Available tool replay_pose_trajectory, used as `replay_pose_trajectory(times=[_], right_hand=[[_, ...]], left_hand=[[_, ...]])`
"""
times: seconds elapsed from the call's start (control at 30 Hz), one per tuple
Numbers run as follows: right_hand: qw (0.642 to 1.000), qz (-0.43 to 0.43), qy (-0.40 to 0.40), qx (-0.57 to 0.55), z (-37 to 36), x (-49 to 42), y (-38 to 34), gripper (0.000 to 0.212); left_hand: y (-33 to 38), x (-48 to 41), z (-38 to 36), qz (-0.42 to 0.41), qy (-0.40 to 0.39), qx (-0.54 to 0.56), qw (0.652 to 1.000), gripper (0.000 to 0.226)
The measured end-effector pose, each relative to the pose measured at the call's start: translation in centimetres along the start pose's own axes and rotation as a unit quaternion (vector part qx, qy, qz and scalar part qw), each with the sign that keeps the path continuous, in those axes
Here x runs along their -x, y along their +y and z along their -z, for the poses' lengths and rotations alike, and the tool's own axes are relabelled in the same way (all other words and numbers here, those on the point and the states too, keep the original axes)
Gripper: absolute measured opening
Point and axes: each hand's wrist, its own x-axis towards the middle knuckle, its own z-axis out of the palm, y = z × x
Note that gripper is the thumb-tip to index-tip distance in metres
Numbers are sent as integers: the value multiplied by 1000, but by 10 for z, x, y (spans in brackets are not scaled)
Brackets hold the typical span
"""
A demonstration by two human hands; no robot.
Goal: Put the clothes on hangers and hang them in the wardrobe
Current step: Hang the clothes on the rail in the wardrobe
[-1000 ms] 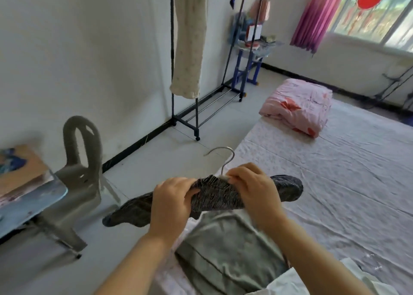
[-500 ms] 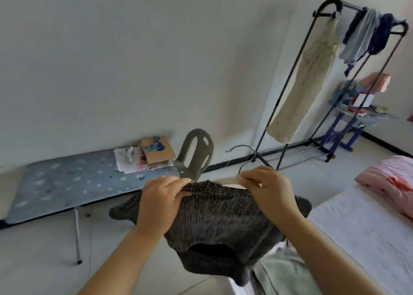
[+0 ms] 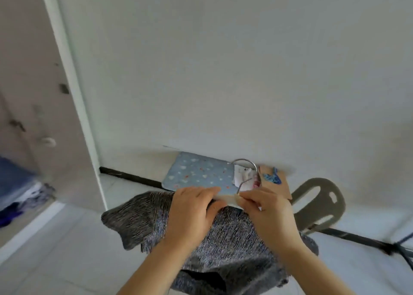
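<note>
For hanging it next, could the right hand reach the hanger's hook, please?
Probably yes: the hook rises bare just above the right hand, with nothing between them.

Near centre: dark grey knit garment (image 3: pixel 225 238), finely striped in lighter thread, on a cream hanger (image 3: pixel 229 199) with a silver wire hook (image 3: pixel 244 160). Far: pale blue worktop (image 3: pixel 196 174) dotted with white and red motifs; brown cardboard sheet (image 3: pixel 278 186) bearing a blue figure. Right: grey-green plastic chair (image 3: pixel 321 202). White wall (image 3: pixel 223 71), black skirting (image 3: pixel 134 178).

The sweater (image 3: pixel 225 238) hung before the board (image 3: pixel 194 174), its hanger (image 3: pixel 228 199) between the left hand (image 3: pixel 190 214) and the right hand (image 3: pixel 268 214) — the chair (image 3: pixel 325 184) stood right of the board, the door (image 3: pixel 26 82) far left.
</note>
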Motion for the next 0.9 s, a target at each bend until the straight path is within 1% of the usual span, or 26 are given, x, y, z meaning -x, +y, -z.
replay_pose_trajectory(times=[0.13,0.27,0.4,0.53,0.67,0.77,0.9], right_hand=[[995,69,-50,-53,-41,-37,-29,7],[978,143,-96,-120,-76,-74,-57,9],[955,236,-126,-130,-107,-106,-77,21],[925,309,-157,-157,-139,-129,-107,32],[903,355,-159,-182,-175,-150,-149,38],[889,407,-140,-155,-203,-167,-182,43],[868,469,-99,-130,-244,-192,-234,45]], left_hand=[[-36,4,29,94,35,-46,994,32],[-61,2,65,160,85,-92,979,37],[-89,0,99,213,165,-144,952,33],[-112,0,132,256,225,-200,919,22],[-144,1,165,287,257,-223,895,17],[-180,3,189,326,270,-220,879,20],[-238,1,226,328,293,-225,869,19]])
